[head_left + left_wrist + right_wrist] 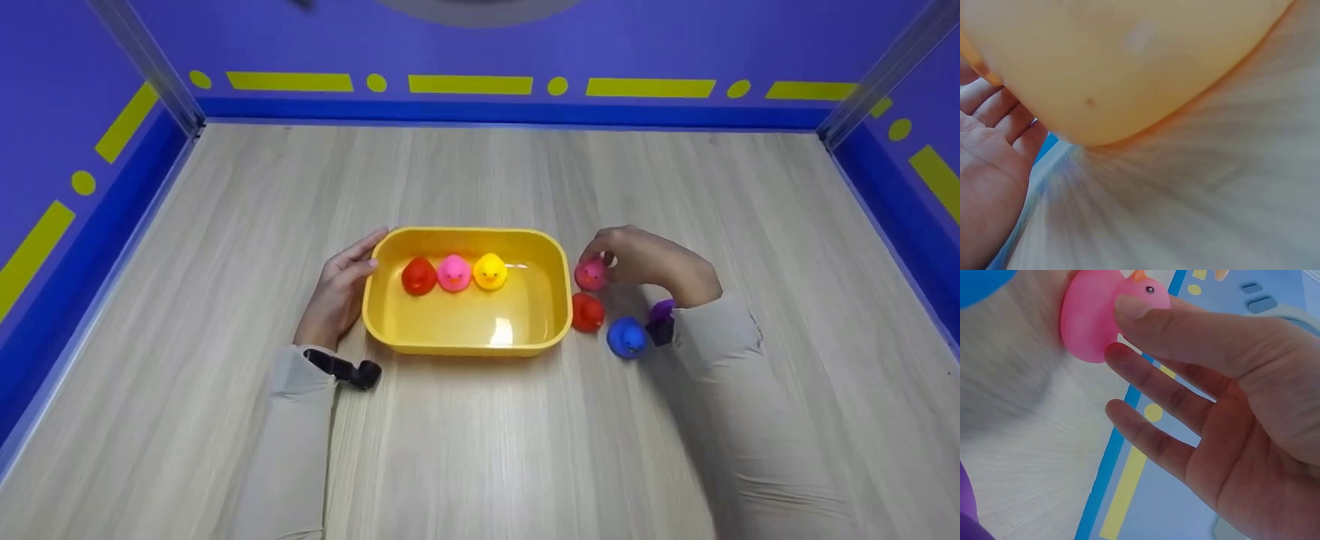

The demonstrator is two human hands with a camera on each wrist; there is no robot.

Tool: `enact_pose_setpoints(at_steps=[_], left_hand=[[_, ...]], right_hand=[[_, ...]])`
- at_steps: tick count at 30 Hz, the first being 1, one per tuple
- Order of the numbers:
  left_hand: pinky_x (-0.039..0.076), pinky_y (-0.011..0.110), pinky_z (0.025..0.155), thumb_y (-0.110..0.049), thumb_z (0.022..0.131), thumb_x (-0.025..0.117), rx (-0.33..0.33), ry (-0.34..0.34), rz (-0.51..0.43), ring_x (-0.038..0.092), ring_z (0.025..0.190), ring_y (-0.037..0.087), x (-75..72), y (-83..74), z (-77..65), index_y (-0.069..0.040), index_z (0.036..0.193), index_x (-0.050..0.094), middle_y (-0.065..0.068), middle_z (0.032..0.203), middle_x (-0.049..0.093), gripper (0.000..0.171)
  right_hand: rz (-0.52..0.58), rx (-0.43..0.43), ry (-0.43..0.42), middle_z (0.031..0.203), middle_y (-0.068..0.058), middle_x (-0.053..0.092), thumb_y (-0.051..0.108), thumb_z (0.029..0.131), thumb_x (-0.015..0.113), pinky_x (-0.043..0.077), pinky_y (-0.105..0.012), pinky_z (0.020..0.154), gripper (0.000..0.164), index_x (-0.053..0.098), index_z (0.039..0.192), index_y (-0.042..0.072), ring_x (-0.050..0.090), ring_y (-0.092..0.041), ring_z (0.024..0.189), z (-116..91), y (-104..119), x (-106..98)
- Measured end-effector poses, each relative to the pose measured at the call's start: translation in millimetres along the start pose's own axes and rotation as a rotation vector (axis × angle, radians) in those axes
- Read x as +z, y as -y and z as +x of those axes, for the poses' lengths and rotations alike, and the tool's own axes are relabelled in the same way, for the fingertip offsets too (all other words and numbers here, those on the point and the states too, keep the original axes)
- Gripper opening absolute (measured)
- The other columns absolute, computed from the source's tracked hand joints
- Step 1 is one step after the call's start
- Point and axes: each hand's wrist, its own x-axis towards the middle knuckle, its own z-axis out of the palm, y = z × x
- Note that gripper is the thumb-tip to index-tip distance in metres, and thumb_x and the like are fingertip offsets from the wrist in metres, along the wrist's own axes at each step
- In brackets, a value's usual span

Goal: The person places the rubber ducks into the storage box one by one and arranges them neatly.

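A yellow plastic box stands on the table. My left hand holds its left end, thumb at the rim and fingers along the outer wall. Inside, a red duck, a pink duck and a yellow duck sit in a row. Just beyond the box's right end, my right hand pinches another pink rubber duck by its head between thumb and fingers. Closest to that hand are a red duck, a blue duck and a purple duck, partly hidden by the wrist.
The wood-grain table is bounded by a blue back wall and side walls with yellow markings. Small black cameras sit at both wrists, the left one sticking out near the box's lower left corner.
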Motion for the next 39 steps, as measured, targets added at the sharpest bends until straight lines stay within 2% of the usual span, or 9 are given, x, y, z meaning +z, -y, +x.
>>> enact_pose_setpoints(at_steps=[8, 12, 21, 28, 39], left_hand=[[0.039, 0.028, 0.11, 0.005, 0.092, 0.042, -0.02, -0.015, 0.025, 0.043, 0.134, 0.015, -2.1, 3.0, -4.4, 0.007, 0.144, 0.034, 0.017, 0.152, 0.036, 0.053], [0.039, 0.028, 0.11, 0.005, 0.092, 0.042, -0.018, -0.024, 0.009, 0.043, 0.134, 0.016, -3.8, 3.2, -5.5, 0.008, 0.144, 0.035, 0.017, 0.152, 0.037, 0.053], [0.039, 0.027, 0.11, 0.005, 0.092, 0.041, -0.018, -0.013, -0.002, 0.043, 0.134, 0.014, -5.4, 3.7, -6.7, 0.007, 0.145, 0.033, 0.017, 0.153, 0.035, 0.053], [0.041, 0.026, 0.108, 0.005, 0.093, 0.043, -0.006, -0.011, -0.017, 0.048, 0.129, 0.01, -4.9, 4.7, -6.0, 0.008, 0.144, 0.034, 0.013, 0.149, 0.042, 0.053], [0.038, 0.028, 0.11, 0.005, 0.091, 0.042, -0.002, -0.006, -0.011, 0.045, 0.133, 0.015, -0.4, 1.8, 1.5, 0.008, 0.144, 0.035, 0.018, 0.152, 0.037, 0.053]], right_hand=[[0.0, 0.016, 0.008, 0.107, -0.006, 0.07, -0.004, 0.079, 0.073, 0.056, -0.042, 0.089, 0.035, 0.073, 0.109, 0.012, 0.062, -0.024, 0.097, -0.8, 0.2, 8.9], [0.005, 0.01, 0.005, 0.107, -0.006, 0.069, -0.004, 0.079, 0.072, 0.056, -0.042, 0.09, 0.035, 0.073, 0.11, 0.012, 0.061, -0.024, 0.098, -0.2, 1.3, 9.9], [-0.011, -0.014, 0.004, 0.105, -0.007, 0.069, -0.005, 0.077, 0.073, 0.057, -0.042, 0.088, 0.035, 0.073, 0.108, 0.011, 0.061, -0.025, 0.096, 0.2, 2.6, 7.6], [0.012, 0.033, 0.025, 0.104, -0.004, 0.069, -0.005, 0.075, 0.075, 0.057, -0.043, 0.088, 0.038, 0.073, 0.108, 0.015, 0.06, -0.024, 0.096, -0.8, 2.0, 3.6], [0.021, 0.018, 0.005, 0.106, -0.005, 0.069, -0.004, 0.078, 0.073, 0.057, -0.042, 0.089, 0.036, 0.073, 0.109, 0.014, 0.061, -0.023, 0.096, -2.6, 0.5, -6.8]])
